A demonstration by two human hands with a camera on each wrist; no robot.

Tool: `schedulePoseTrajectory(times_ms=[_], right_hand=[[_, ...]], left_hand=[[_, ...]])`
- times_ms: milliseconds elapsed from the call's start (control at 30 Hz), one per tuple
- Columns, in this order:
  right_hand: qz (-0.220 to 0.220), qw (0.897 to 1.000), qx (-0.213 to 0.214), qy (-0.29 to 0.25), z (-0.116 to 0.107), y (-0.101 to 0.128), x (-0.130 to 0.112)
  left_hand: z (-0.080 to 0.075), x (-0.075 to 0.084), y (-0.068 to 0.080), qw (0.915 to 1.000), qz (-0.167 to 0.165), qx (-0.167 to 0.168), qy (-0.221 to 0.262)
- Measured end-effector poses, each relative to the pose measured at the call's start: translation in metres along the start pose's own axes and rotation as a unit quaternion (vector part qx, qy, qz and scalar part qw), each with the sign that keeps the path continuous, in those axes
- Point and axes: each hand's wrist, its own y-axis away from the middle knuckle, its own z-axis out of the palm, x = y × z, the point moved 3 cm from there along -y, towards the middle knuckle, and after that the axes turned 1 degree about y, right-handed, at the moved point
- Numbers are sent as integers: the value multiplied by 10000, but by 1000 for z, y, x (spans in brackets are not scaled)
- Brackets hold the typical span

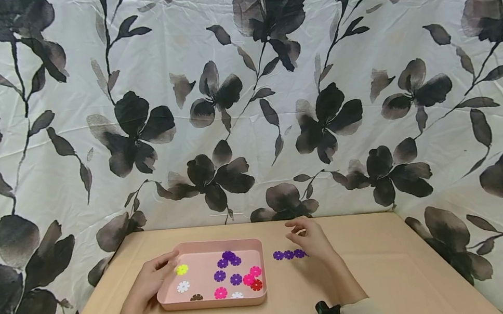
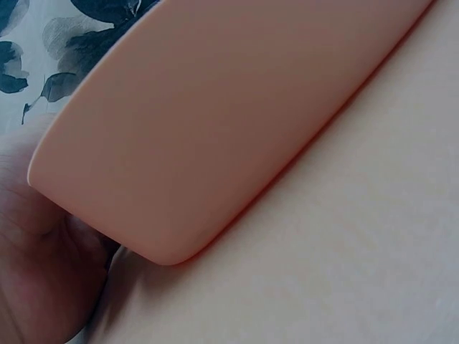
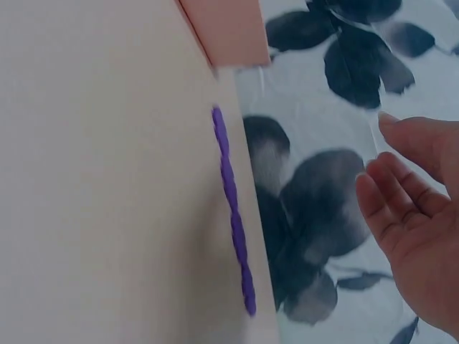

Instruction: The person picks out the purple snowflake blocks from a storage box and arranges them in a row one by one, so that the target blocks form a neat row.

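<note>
A shallow pink tray (image 1: 213, 302) lies on the table with small flower-shaped pieces in it. My left hand (image 1: 150, 278) holds the tray's left edge; in the left wrist view that hand (image 2: 43, 251) is partly hidden behind the tray wall (image 2: 215, 129). Right of the tray, several purple flower-shaped pieces (image 1: 289, 254) form a straight row, seen nearly edge-on as a purple strip (image 3: 233, 208) in the right wrist view. Above the row's right end hovers my right hand (image 1: 312, 241), its fingers loosely bent. Nothing shows between the thumb and fingers of that hand (image 3: 416, 208).
In the tray are purple pieces (image 1: 220, 275), pink pieces (image 1: 220, 293), a red one (image 1: 256, 285), a yellow one (image 1: 182, 269), white ones (image 1: 183, 287) and a brown one (image 1: 196, 298). A floral cloth (image 1: 268, 97) hangs behind the wooden table (image 1: 410, 263).
</note>
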Motion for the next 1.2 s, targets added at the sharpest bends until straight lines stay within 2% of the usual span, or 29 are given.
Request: schedulePoseTrajectory(times_ms=[333,567,767,967,1200], right_hand=[[-429,9959,-789,-73,49,2,-34],[-142,9903,-1367,-196,79,8,-49],[-158,9845,-1731,-209,99,9,-57],[-44,9798,-1999,8,115,8,-62],[-109,9689,-2464,170,135,7,-65]], left_hand=[[0,-2,-1,10000,-27,0,35],[-1,-2,-2,10000,-33,-5,36],[-1,-2,-1,10000,-28,6,27],[-1,2,1,10000,-17,9,34],[-2,0,0,10000,15,3,18]])
